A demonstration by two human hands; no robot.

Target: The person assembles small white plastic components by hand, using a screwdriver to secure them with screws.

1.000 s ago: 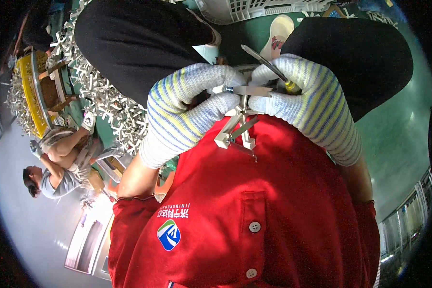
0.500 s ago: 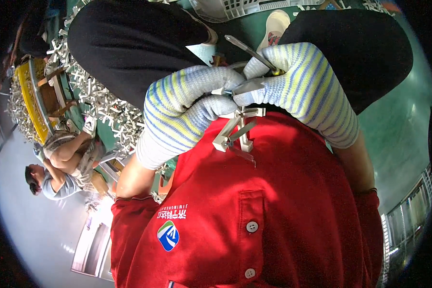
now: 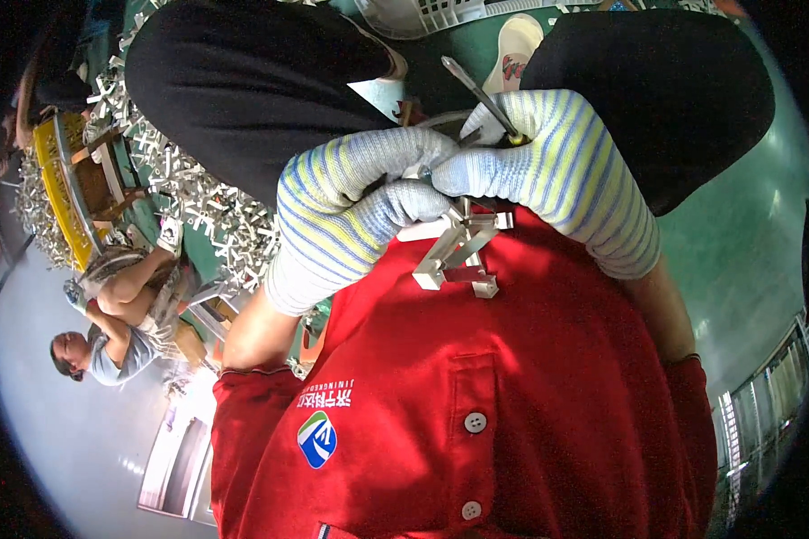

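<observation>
My left hand (image 3: 360,202) wears a striped knit glove and pinches one end of a pale, branched part (image 3: 463,247) with several blocky legs. The legs hang below the fingertips, over my red shirt (image 3: 539,359). My right hand (image 3: 553,171), gloved alike, is closed around a slim dark metal tool (image 3: 472,85) with a bit of yellow at the grip. One end of the tool sticks up past the fingers; its other end is hidden. The right thumb presses against the left fingertips, where the branched part's upper end is mostly covered.
Heaps of similar pale parts (image 3: 198,193) lie on the green floor beside my left leg. A yellow container (image 3: 58,180) with more parts stands farther left, near a seated person (image 3: 121,346). A white basket (image 3: 413,18) is beyond my feet.
The branched part has shifted slightly right and turned. The tool's upper end has swung right and up, and its flat surface beneath my right thumb no longer shows.
</observation>
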